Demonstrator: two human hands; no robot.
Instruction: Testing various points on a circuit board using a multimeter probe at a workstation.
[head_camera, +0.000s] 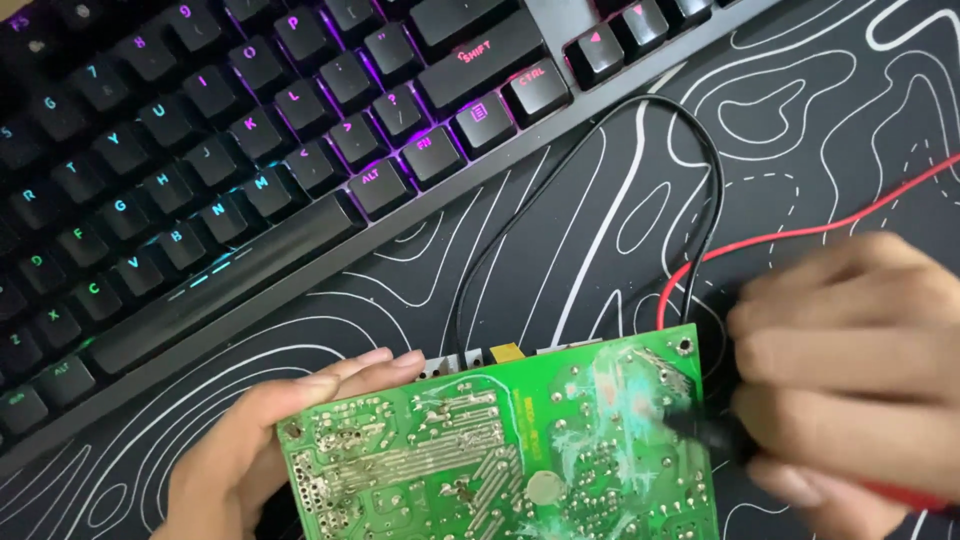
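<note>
Nearest the camera, a green circuit board (510, 450) fills the bottom of the view, turned solder side up and tilted a little, its lower edge running out of the picture. Silvery solder tracks and dots cover it, and a whitish, smeared patch spreads over the upper right part, near a round screw hole in the corner.

Gripping the board's left edge is the left hand (260, 450), fingers curled over the top rim with the thumb hidden beneath, so the board is propped rather than lying flat. On the right, the right hand (850, 370), blurred by motion, closes round a dark probe (715, 432) with a red grip further back; its tip touches the board within the smeared patch.

Judging from this, the step in hand is probing solder points on the board. A good reading calls for a steady support from the left hand and a tip set squarely on one joint, without sliding onto its neighbour.

Behind the board, a black wire (600, 160) loops upward and back down, and a red wire (800, 235) runs off to the right edge. Both lie on a black desk mat (830, 110) printed with white contour lines. Farthest off, a black keyboard (240, 150) with glowing coloured letters crosses the upper left at a slant.
</note>
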